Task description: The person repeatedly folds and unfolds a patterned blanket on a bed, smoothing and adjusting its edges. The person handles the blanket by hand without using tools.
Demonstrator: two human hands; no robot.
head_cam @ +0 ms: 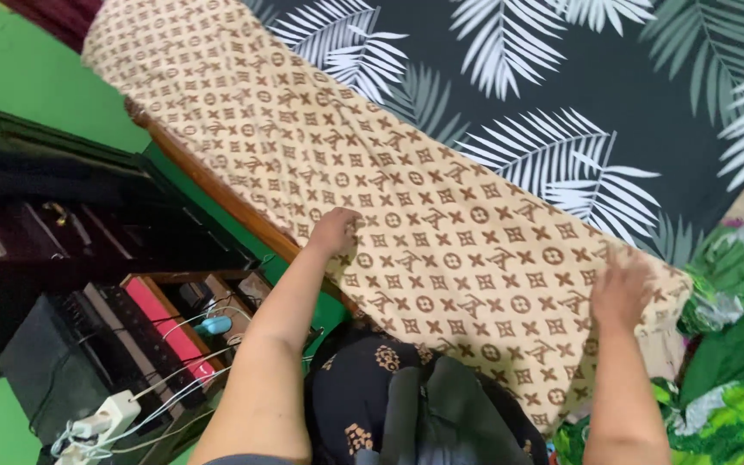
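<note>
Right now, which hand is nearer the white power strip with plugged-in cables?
Left. The left hand presses the beige patterned cloth above the power strip; the right hand is far across.

Blanket [406,224]: soft matt cloth, beige, printed with brown motifs; pressed flat under the left hand [335,232] and right hand [620,288]. Sheet [561,95]: smooth matt cloth, dark, printed with pale leaves. Bed rail [217,194]: polished brown wood, slightly glossy. Green cloths [734,344]: crumpled, faintly shiny fabric. Power strip [101,422]: smooth white plastic. Cables [174,387]: thin, white, plastic-coated. Shelf [71,232]: dark, glossy wood.
</note>
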